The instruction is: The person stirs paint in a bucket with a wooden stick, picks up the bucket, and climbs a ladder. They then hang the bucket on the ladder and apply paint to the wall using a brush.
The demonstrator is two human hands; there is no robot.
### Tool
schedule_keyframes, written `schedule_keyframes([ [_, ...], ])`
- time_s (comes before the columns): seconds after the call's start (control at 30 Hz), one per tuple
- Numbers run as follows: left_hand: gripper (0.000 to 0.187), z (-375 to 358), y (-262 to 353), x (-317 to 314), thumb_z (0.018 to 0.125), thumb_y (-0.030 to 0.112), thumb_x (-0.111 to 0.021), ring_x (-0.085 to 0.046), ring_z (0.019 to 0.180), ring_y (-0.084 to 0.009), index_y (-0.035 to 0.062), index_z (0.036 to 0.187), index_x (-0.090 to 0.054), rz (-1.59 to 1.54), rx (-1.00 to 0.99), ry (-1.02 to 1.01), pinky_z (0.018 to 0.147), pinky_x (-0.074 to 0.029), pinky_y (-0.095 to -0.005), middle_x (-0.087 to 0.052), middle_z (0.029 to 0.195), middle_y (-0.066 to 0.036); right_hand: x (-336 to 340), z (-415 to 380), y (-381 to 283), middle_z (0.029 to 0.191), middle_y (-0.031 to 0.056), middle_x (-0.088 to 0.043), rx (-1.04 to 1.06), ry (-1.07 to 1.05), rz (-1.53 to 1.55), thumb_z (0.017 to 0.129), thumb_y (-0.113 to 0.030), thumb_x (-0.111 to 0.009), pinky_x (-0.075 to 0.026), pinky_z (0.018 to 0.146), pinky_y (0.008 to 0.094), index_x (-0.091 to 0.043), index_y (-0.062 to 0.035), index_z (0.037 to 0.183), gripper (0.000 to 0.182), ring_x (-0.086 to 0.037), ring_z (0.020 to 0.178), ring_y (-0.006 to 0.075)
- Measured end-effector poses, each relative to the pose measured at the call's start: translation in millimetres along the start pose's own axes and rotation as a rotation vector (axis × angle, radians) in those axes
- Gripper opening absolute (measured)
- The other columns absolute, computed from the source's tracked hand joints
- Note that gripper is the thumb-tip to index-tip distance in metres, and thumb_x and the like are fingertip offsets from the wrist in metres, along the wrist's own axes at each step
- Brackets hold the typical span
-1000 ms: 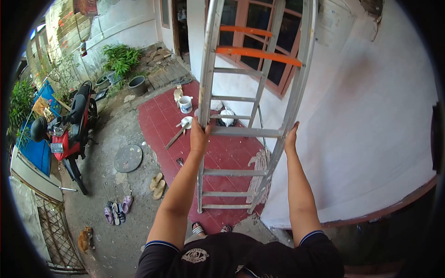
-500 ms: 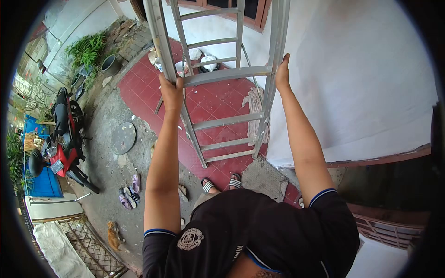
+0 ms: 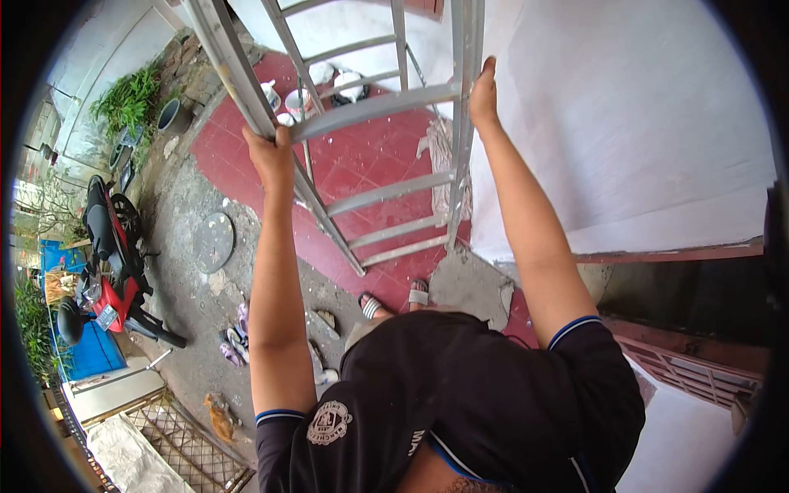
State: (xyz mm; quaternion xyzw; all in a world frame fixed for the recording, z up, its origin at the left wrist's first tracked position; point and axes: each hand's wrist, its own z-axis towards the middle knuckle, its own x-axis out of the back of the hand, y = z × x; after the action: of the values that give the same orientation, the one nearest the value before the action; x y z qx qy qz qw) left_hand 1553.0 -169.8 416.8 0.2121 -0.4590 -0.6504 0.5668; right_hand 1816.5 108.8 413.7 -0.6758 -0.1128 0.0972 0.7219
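An aluminium stepladder (image 3: 376, 113) stands in front of me over red floor tiles, its rails rising past the top of the view. My left hand (image 3: 269, 154) is closed around the left rail, just beside the end of a wide rung. On the opposite side, my right hand (image 3: 485, 99) grips the outer face of the right rail; its fingers are partly hidden behind the metal. Both arms reach forward at about the same height. The ladder's rear legs show through the rungs, and its lower front end is close to my sandalled feet (image 3: 374, 307).
A white wall (image 3: 625, 123) rises close on the right. A crumpled cloth (image 3: 440, 156) lies by the ladder's right rail. Buckets (image 3: 297, 102) and bags stand behind it. To the left are a motorbike (image 3: 115, 255), loose footwear (image 3: 234, 345) and an orange cat (image 3: 219, 417).
The ladder and both my hands have shifted left and up in view. Its left rail slants more strongly now. Both hands keep their hold on the rails.
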Motion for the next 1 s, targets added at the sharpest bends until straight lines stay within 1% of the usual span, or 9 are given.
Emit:
schedule_keyframes([
  [0.07, 0.025, 4.0, -19.7, -6.1, 0.087, 0.011, -0.061, -0.061, 0.077, -0.0267, 0.0004, 0.105, -0.048, -0.138, -0.021, -0.02, 0.074, -0.05, -0.0388, -0.061, 0.085, -0.015, -0.5, -3.5, -1.6, 0.089, 0.0119, -0.071, 0.027, 0.025, 0.045, 0.1, -0.067, -0.015, -0.046, 0.09, 0.0337, -0.073, 0.0007, 0.096, 0.089, -0.065, 0.092, 0.0233],
  [0.13, 0.025, -0.2, 1.8, -4.2, 0.087, 0.01, -0.061, -0.062, 0.079, -0.0272, 0.0, 0.106, -0.047, -0.06, -0.054, 0.0, 0.075, -0.05, -0.0397, -0.061, 0.086, -0.016, -0.4, -0.6, 0.4, 0.09, 0.0118, -0.071, 0.061, 0.046, 0.057, 0.101, -0.066, -0.015, -0.047, 0.089, 0.0336, -0.073, 0.0014, 0.1, 0.089, -0.065, 0.092, 0.0223],
  [0.27, 0.029, -3.6, 9.0, -3.2, 0.086, 0.007, -0.063, -0.061, 0.079, -0.0279, -0.0002, 0.11, -0.048, -0.118, -0.008, -0.022, 0.075, -0.049, -0.0401, -0.062, 0.089, -0.017, 4.4, -14.3, -14.7, 0.083, 0.0107, -0.07, 0.042, 0.034, 0.06, 0.101, -0.065, -0.017, -0.048, 0.082, 0.0339, -0.072, 0.0019, 0.093, 0.087, -0.065, 0.084, 0.0219],
  [0.3, 0.029, -1.3, 4.0, -6.7, 0.087, 0.007, -0.061, -0.06, 0.078, -0.0267, -0.0014, 0.111, -0.047, -0.091, -0.028, -0.006, 0.073, -0.049, -0.0393, -0.061, 0.087, -0.017, -1.3, -0.8, -1.3, 0.081, 0.0102, -0.069, 0.083, 0.136, 0.085, 0.102, -0.064, -0.017, -0.049, 0.08, 0.0348, -0.071, 0.0023, 0.092, 0.086, -0.064, 0.082, 0.0218],
  [0.5, 0.029, -6.2, 17.1, -2.9, 0.085, 0.005, -0.061, -0.059, 0.074, -0.0268, -0.0008, 0.11, -0.048, -0.098, -0.004, 0.029, 0.071, -0.048, -0.0397, -0.058, 0.082, -0.015, 3.7, -7.4, -12.8, 0.075, 0.0119, -0.068, 0.058, 0.071, 0.083, 0.101, -0.064, -0.017, -0.049, 0.079, 0.0357, -0.07, 0.0025, 0.085, 0.087, -0.065, 0.077, 0.0236],
  [0.6, 0.03, -8.6, 40.3, 5.8, 0.084, 0.004, -0.062, -0.058, 0.074, -0.0263, -0.0006, 0.11, -0.048, -0.119, 0.076, -0.024, 0.07, -0.047, -0.0401, -0.057, 0.084, -0.015, 4.9, -6.0, -11.9, 0.072, 0.009, -0.066, 0.061, 0.048, 0.063, 0.1, -0.069, -0.018, -0.05, 0.073, 0.0341, -0.067, -0.0024, 0.084, 0.084, -0.064, 0.07, 0.0208],
  [0.67, 0.03, -8.4, 26.6, -0.1, 0.083, 0.003, -0.061, -0.058, 0.076, -0.0262, -0.0002, 0.11, -0.048, -0.099, 0.016, -0.023, 0.07, -0.047, -0.0395, -0.055, 0.085, -0.015, 8.3, -1.3, -6.0, 0.069, 0.0093, -0.065, 0.084, 0.043, 0.072, 0.099, -0.07, -0.018, -0.05, 0.072, 0.0339, -0.067, -0.0029, 0.081, 0.085, -0.064, 0.067, 0.0213],
  [0.73, 0.04, -7.3, 18.2, -4.1, 0.083, 0.003, -0.066, -0.062, 0.091, -0.0395, -0.0009, 0.118, -0.046, -0.081, 0.023, -0.021, 0.082, -0.048, -0.0443, -0.06, 0.099, -0.024, 10.4, 0.3, -8.1, 0.068, 0.0094, -0.065, 0.075, 0.072, 0.064, 0.099, -0.069, -0.018, -0.051, 0.071, 0.0342, -0.067, -0.0027, 0.08, 0.085, -0.064, 0.066, 0.0215],
  [1.0, 0.037, -11.8, 24.9, -3.0, 0.083, 0.003, -0.065, -0.062, 0.094, -0.04, -0.0008, 0.114, -0.046, -0.118, 0.051, -0.037, 0.085, -0.048, -0.0436, -0.06, 0.101, -0.023, 12.6, 4.7, 2.5, 0.07, 0.0107, -0.066, 0.085, 0.083, 0.057, 0.101, -0.066, -0.019, -0.052, 0.07, 0.0335, -0.068, -0.0024, 0.083, 0.082, -0.065, 0.067, 0.0223],
])
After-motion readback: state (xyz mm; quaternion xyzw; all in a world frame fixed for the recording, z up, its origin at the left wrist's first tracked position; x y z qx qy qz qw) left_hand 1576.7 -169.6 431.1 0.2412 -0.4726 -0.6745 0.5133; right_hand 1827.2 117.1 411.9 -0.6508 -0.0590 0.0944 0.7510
